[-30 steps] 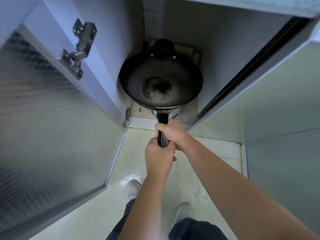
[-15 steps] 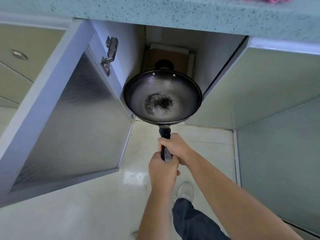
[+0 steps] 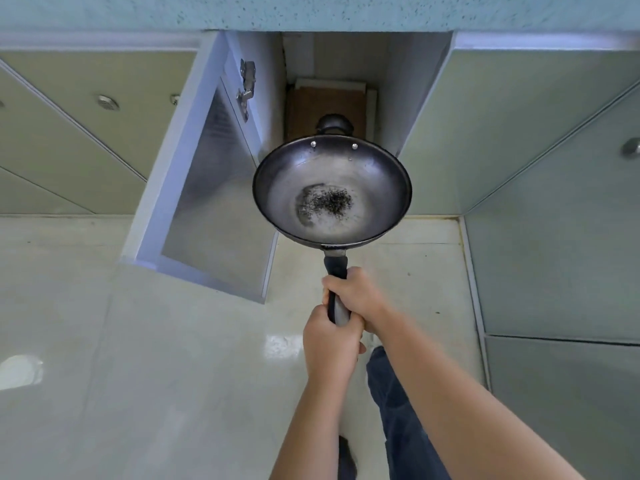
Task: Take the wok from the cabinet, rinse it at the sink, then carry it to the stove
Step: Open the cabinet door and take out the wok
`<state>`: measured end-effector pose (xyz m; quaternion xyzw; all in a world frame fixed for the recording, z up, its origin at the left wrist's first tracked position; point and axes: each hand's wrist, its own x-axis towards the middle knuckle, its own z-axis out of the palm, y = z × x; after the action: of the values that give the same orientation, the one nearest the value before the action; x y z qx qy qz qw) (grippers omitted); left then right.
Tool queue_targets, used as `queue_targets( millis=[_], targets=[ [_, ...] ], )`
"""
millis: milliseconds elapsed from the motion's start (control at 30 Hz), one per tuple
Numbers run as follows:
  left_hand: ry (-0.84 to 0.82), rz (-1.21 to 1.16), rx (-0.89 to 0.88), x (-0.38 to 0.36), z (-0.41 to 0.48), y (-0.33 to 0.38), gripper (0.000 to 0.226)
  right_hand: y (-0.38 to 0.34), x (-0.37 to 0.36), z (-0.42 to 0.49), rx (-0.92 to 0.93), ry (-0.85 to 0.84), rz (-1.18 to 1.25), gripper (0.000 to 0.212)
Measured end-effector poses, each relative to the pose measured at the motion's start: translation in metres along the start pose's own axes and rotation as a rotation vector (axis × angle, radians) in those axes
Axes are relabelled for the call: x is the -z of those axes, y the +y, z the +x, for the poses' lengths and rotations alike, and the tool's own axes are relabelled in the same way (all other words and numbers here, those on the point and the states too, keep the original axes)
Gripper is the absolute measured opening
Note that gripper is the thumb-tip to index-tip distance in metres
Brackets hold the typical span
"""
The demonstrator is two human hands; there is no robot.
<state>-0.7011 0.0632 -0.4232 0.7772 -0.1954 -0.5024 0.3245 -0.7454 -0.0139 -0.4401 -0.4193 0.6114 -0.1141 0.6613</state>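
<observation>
open cabinet door (image 3: 207, 202) at left. centre: wok (image 3: 332, 192), held level above the floor (image 3: 104, 341) in front of the cabinet (image 3: 346, 64), its long handle (image 3: 336, 271) pointing toward the person. left hand (image 3: 330, 348) grips the handle's end; right hand (image 3: 356, 296), just ahead, is wrapped around it nearer the bowl.

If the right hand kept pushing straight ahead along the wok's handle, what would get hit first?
Probably the brown board standing at the back of the open cabinet. The right hand points that way, with the wok leading; its far loop handle would likely touch first, though depth is hard to judge.
</observation>
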Motion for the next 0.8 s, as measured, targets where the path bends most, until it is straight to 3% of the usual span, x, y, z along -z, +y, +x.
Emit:
queue_targets(
  millis=[367, 633, 800],
  targets=[
    [-0.091, 0.162, -0.031, 0.022, -0.098, -0.005, 0.014, 0.022, 0.002, -0.106, 0.021, 0.133, 0.238, 0.012],
    [-0.215, 0.196, -0.106, 0.001, -0.181, 0.016, 0.011, 0.026, 0.051, -0.189, 0.075, 0.221, 0.28, 0.03],
    [-0.291, 0.191, -0.193, -0.011, -0.229, 0.029, 0.011, 0.024, 0.079, -0.242, 0.122, 0.336, 0.288, 0.029]
  ],
)
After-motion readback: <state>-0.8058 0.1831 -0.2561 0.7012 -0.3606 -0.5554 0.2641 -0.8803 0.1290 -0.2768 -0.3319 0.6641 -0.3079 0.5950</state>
